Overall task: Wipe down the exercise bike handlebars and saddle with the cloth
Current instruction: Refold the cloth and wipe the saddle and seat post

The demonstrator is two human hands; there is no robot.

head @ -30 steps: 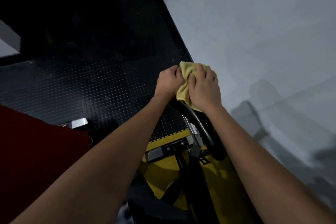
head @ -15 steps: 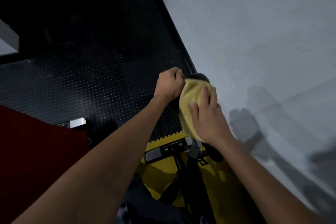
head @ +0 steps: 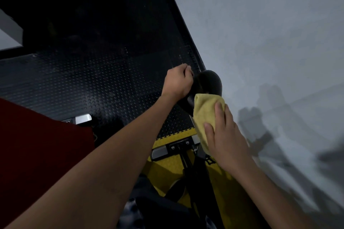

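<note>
Right hand (head: 224,135) wraps yellow cloth (head: 205,111) round black handlebar (head: 210,82), just below its round tip. Left hand (head: 177,82) grips handlebar beside tip. Handlebar wiping looks partly done. Saddle not in view, likely not wiped yet.

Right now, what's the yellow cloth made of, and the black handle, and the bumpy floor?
The cloth looks like soft microfibre or terry: matte, fuzzy, draping limply over the bar. The handlebar is probably rubber or foam-covered, smooth with a dull sheen on its rounded end, though the dim light leaves that unsure. The floor is likely black rubber matting, with rows of raised studs.
</note>
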